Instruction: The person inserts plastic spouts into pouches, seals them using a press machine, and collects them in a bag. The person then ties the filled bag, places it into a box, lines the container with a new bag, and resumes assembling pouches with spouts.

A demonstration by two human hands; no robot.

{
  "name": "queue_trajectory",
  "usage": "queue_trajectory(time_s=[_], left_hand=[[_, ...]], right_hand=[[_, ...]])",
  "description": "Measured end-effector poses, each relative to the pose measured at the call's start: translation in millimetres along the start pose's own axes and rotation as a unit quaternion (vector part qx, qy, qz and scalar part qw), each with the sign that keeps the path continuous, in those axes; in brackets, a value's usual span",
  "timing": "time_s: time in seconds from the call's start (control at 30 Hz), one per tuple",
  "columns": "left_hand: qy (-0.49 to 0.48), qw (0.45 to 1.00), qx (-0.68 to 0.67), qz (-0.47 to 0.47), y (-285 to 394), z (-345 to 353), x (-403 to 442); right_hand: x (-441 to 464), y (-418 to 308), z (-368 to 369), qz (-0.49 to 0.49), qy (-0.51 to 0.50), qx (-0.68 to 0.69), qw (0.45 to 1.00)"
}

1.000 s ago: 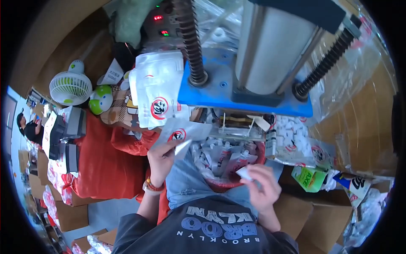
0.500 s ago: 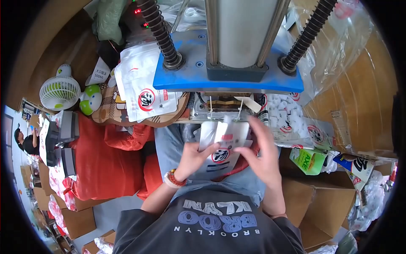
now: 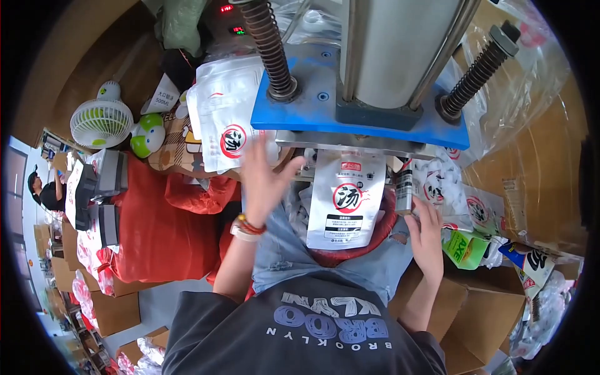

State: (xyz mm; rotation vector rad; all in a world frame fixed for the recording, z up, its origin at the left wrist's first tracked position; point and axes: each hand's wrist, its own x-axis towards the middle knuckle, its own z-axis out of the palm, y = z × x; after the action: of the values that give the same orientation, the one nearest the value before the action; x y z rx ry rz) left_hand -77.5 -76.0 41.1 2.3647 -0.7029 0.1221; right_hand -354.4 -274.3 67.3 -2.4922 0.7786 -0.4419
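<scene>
The pouch [image 3: 345,200], silver-white, flat and smooth-faced with a black character in a red ring and dark text bands below, sits under the front edge of the blue press plate [image 3: 307,111], its lower end over the red tub [image 3: 381,236]. Its long axis runs from press to wearer, print upright, bottom end toward the wearer and slightly left. The left hand [image 3: 265,184], blurred, is spread wide and empty beside the pouch stack [image 3: 225,103]; the right hand [image 3: 429,239] is loosely bent at the printed silver strip [image 3: 405,187], grip indeterminable.
</scene>
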Motion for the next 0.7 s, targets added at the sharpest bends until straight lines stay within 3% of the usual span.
queue_trajectory(time_s=[0.03, 0.1, 0.13, 0.2, 0.23, 0.3, 0.4, 0.47, 0.57, 0.6, 0.7], left_hand=[[0.134, 0.948, 0.270, 0.102, -7.5, -13.4, 4.0], [-0.015, 0.967, 0.232, 0.105, -75.8, -1.6, -3.9], [-0.031, 0.961, 0.233, 0.146, -69.5, -14.9, -13.3], [-0.005, 0.982, 0.087, 0.170, -82.8, -24.9, -27.7], [0.025, 0.992, 0.026, 0.120, -77.2, -28.4, -37.7], [-0.012, 0.999, -0.050, -0.007, -47.5, -51.1, -48.3], [0.054, 0.986, -0.130, 0.085, -2.8, -68.4, -67.9], [0.069, 0.979, -0.081, 0.172, 14.9, -71.9, -77.8], [0.015, 0.952, -0.067, 0.298, 38.6, -87.1, -82.2], [-0.002, 0.940, -0.093, 0.328, 45.4, -96.1, -83.9], [-0.048, 0.914, -0.149, 0.374, 70.9, -120.7, -96.4]], right_hand=[[-3.0, 3.7, -3.2, -0.006, -0.008, 0.071, 0.997], [-7.4, 21.7, -0.5, -0.019, -0.014, 0.110, 0.994], [-7.9, 25.5, 1.2, 0.012, 0.024, 0.248, 0.968], [-8.8, 12.5, 3.3, 0.043, 0.105, 0.452, 0.885], [-12.6, -5.2, -2.2, 0.049, 0.102, 0.452, 0.885], [-12.9, -45.4, -21.3, -0.093, 0.151, 0.330, 0.927], [-21.9, -91.4, -33.8, -0.193, 0.215, 0.187, 0.939], [-6.1, -107.3, -18.7, -0.270, 0.182, 0.143, 0.935], [6.2, -111.5, -3.3, -0.387, 0.070, 0.104, 0.913], [-2.8, -117.7, -16.5, -0.422, 0.082, 0.058, 0.901], [-21.9, -121.8, -48.9, -0.443, 0.079, 0.116, 0.885]])
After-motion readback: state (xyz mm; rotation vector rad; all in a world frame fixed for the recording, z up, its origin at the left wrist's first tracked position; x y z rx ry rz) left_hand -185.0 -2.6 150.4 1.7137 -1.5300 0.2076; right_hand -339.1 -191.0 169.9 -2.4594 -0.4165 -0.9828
